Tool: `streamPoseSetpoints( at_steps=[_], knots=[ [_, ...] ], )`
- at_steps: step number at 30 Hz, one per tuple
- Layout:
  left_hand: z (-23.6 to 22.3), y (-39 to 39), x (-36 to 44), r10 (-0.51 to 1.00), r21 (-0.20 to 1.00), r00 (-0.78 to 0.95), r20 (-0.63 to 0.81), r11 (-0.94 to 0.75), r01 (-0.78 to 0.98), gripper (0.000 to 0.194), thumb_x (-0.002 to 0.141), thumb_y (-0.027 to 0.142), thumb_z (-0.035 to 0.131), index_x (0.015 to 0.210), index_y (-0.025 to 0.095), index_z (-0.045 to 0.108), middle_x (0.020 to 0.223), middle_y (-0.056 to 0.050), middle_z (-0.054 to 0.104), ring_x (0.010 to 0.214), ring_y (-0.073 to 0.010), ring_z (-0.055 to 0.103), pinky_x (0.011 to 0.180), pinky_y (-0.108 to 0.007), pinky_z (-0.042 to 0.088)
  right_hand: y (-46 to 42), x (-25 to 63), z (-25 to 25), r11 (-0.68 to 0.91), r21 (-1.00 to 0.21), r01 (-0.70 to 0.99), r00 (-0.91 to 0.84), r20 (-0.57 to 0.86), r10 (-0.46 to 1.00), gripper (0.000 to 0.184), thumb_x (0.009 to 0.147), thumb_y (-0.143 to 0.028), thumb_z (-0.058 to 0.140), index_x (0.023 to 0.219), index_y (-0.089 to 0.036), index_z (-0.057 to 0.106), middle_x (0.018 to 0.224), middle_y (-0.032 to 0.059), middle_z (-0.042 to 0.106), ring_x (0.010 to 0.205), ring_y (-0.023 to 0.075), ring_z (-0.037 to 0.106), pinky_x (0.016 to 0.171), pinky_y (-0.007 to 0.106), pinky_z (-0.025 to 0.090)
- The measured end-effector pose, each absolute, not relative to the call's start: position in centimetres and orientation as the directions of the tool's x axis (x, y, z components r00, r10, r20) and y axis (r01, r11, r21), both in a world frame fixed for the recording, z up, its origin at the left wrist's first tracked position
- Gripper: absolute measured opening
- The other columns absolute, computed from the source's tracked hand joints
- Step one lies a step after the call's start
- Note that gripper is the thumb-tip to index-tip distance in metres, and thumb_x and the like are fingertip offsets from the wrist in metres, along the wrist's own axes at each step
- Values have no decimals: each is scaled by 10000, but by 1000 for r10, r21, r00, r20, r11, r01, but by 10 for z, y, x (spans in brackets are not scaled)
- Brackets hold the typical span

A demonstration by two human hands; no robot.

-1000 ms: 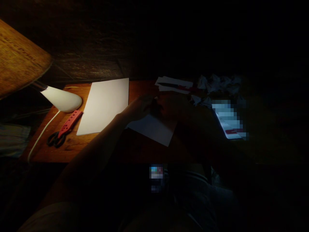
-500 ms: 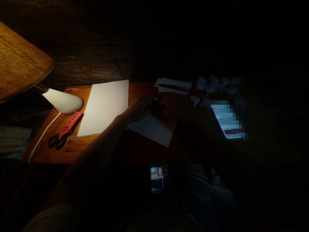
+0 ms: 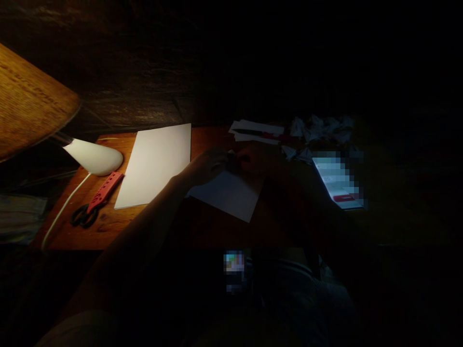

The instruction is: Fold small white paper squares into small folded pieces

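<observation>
Wood the colour of amber shows where lamplight falls on the table (image 3: 119, 229), and a bright sheet (image 3: 154, 166) of white paper lies flat there. Just right of the bright sheet, both hands are close together over a dim sheet (image 3: 227, 193), also white, its near corner turned toward the person. The left hand (image 3: 211, 163) has curled fingers, and its forearm crosses the bright sheet's near right corner. The right hand (image 3: 255, 160), farther right of the bright sheet, is bent inward and mostly in shadow. A small pale tip (image 3: 231, 153) of something shows between them; I cannot tell whether either hand is pinching it. Left of the bright sheet stands a lamp (image 3: 94, 158) with a white base and a brown shade, a white cord (image 3: 67, 207) trailing from it. Also left of the bright sheet, near its edge, is a red sleeve (image 3: 104, 191) with holes, black scissor handles (image 3: 88, 216) sticking out; whatever is inside is hidden. Right of the bright sheet, past the hands, a dark-bladed knife (image 3: 249, 132) with a red handle lies on paper strips (image 3: 260, 126). Still farther right of it are folded paper pieces (image 3: 298, 127) in a loose heap, and a lit phone (image 3: 328, 179), partly pixelated.
</observation>
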State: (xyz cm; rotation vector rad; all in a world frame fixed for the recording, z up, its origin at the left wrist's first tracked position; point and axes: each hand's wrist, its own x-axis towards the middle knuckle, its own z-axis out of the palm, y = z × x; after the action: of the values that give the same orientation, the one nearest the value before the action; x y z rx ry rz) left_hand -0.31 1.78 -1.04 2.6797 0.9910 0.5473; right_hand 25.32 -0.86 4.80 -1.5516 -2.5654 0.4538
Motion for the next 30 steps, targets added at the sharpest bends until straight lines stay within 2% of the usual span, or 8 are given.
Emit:
streamPoseSetpoints(
  at_steps=[3, 7, 12, 16, 22, 26, 30],
  knots=[
    [-7, 17, -5, 640, 360, 721, 265, -760, 542, 321, 1032, 133, 642, 1279, 211, 833, 1378, -129, 853, 1332, -294, 799, 1174, -501, 655, 0, 260, 38, 400, -337, 852, -408, 51, 911, 396, 1063, -275, 605, 1293, -268, 927, 1313, 92, 887, 1130, 289, 777, 916, 381, 505],
    [-4, 14, -5, 609, 381, 746, 270, -779, 498, 383, 1050, 106, 620, 1335, 242, 837, 1441, -108, 853, 1398, -269, 792, 1219, -500, 645, 11, 273, 29, 474, -390, 789, -432, 196, 880, 388, 1043, -252, 602, 1261, -237, 923, 1376, 124, 844, 1217, 306, 749, 994, 393, 510],
    [-5, 13, -4, 626, 372, 737, 255, -767, 523, 395, 1020, 95, 633, 1322, 250, 836, 1515, -102, 829, 1450, -281, 774, 1239, -527, 640, 18, 281, 18, 508, -481, 714, -487, 180, 855, 360, 986, -283, 719, 1286, -213, 906, 1398, 140, 804, 1214, 313, 726, 997, 394, 513],
    [-5, 13, -3, 636, 377, 732, 243, -757, 533, 378, 1013, 115, 640, 1312, 249, 828, 1492, -96, 832, 1424, -295, 782, 1229, -536, 633, 22, 280, 9, 519, -528, 673, -510, 177, 842, 316, 1001, -278, 763, 1266, -195, 914, 1364, 146, 819, 1236, 307, 734, 1053, 407, 509],
    [-4, 12, -1, 629, 400, 741, 237, -758, 516, 371, 1009, 130, 648, 1315, 221, 837, 1454, -134, 838, 1366, -335, 797, 1198, -573, 641, 32, 277, -8, 542, -536, 647, -493, 248, 834, 265, 1006, -309, 809, 1223, -224, 935, 1277, 131, 844, 1144, 315, 762, 968, 408, 517],
    [-3, 9, 1, 611, 422, 752, 247, -767, 484, 381, 1022, 119, 655, 1330, 241, 845, 1465, -121, 838, 1409, -316, 781, 1238, -554, 624, 36, 278, -13, 558, -544, 627, -495, 275, 824, 178, 985, -303, 812, 1095, -232, 932, 1206, 105, 855, 1078, 292, 754, 936, 405, 504],
    [-6, 10, 1, 613, 442, 750, 250, -761, 475, 377, 1024, 121, 677, 1329, 260, 849, 1454, -106, 846, 1403, -307, 783, 1243, -558, 626, 36, 280, -13, 536, -555, 636, -481, 258, 838, 169, 962, -310, 822, 1079, -244, 923, 1199, 100, 853, 1064, 289, 744, 922, 406, 510]
  ],
)
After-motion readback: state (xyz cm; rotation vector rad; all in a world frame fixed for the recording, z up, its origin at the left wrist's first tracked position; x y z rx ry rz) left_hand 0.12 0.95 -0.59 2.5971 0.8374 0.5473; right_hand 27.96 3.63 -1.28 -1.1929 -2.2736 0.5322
